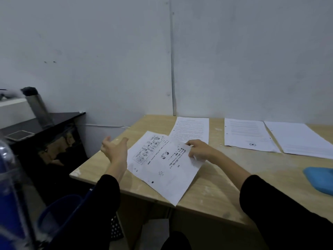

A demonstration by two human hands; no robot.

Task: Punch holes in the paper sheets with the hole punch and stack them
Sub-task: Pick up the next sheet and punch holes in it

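My right hand [199, 149] pinches the far edge of a printed sheet [167, 168] that hangs slightly over the front edge of the wooden table [225, 179]. A second printed sheet with a drawing [146, 150] lies partly under it. My left hand [115, 148] hovers open beside the sheets, at the table's left side, fingers apart and holding nothing. Another text sheet [192, 130] lies further back. At the back right, a punched sheet [246, 136] and more paper [304, 139] lie side by side. No hole punch shows clearly in view.
A blue flat object [319, 179] rests at the table's right edge. Left of the table stands a black cabinet [45, 134] with a phone [19, 135] and a metal tube [38, 109] on it. A blue bin [57, 219] sits low left. White wall behind.
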